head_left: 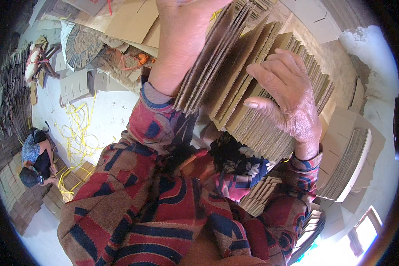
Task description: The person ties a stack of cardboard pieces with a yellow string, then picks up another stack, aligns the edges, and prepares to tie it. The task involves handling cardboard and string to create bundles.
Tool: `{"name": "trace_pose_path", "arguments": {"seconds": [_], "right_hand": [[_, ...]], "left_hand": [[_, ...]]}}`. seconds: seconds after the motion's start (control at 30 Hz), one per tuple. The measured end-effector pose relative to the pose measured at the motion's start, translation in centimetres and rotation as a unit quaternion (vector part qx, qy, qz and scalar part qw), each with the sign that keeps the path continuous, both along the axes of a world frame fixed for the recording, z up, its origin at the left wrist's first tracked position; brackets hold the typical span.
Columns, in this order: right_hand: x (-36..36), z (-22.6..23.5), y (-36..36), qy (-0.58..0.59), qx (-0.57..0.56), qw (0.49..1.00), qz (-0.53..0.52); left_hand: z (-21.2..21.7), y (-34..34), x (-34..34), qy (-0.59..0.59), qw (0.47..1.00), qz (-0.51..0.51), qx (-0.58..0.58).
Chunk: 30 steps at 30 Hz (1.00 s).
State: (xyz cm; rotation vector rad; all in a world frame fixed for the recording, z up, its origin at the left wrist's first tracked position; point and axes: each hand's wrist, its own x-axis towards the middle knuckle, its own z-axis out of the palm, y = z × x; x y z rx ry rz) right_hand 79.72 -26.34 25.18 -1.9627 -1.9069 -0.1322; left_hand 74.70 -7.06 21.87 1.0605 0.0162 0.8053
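A row of brown corrugated cardboard sheets stands on edge in front of me, packed tightly at the right. Toward the left a few sheets lean apart from the rest, with gaps between them. My left hand is against the outer side of these leaning sheets. One of its digits stretches over them at the top edge of the picture; the other fingers are cut off. Above the packed sheets is my right hand, open, its thumb apart from the bent fingers and nothing between them.
Yellow strapping lies tangled on the pale floor at left. Beyond it a person in a dark cap bends near stacked cardboard. A round worn object is at upper left. More cardboard leans at right, by a bright opening.
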Motion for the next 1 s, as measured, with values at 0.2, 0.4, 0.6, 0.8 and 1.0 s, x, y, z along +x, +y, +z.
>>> {"name": "trace_pose_path", "arguments": {"seconds": [0.2, 0.4, 0.6, 0.8, 1.0], "right_hand": [[0.2, 0.1, -0.2, -0.007, 0.001, 1.000, -0.002], [-0.3, 0.7, -0.4, -0.001, -0.017, 0.999, -0.029], [-0.4, 0.9, -0.6, 0.021, -0.017, 0.998, -0.048], [-0.6, 0.9, -0.6, 0.006, -0.024, 0.998, -0.063], [-0.6, 1.0, -0.4, -0.012, -0.038, 0.997, -0.061]], "left_hand": [[-1.2, 1.7, -2.2, 0.157, 0.977, -0.054, 0.132], [-1.7, 1.3, -4.9, 0.200, 0.954, -0.147, 0.165], [-2.1, 1.9, -4.8, 0.180, 0.966, -0.117, 0.144], [-2.1, 1.6, -5.0, 0.179, 0.970, -0.122, 0.111], [-1.9, 1.8, -5.2, 0.196, 0.960, -0.104, 0.168]]}}
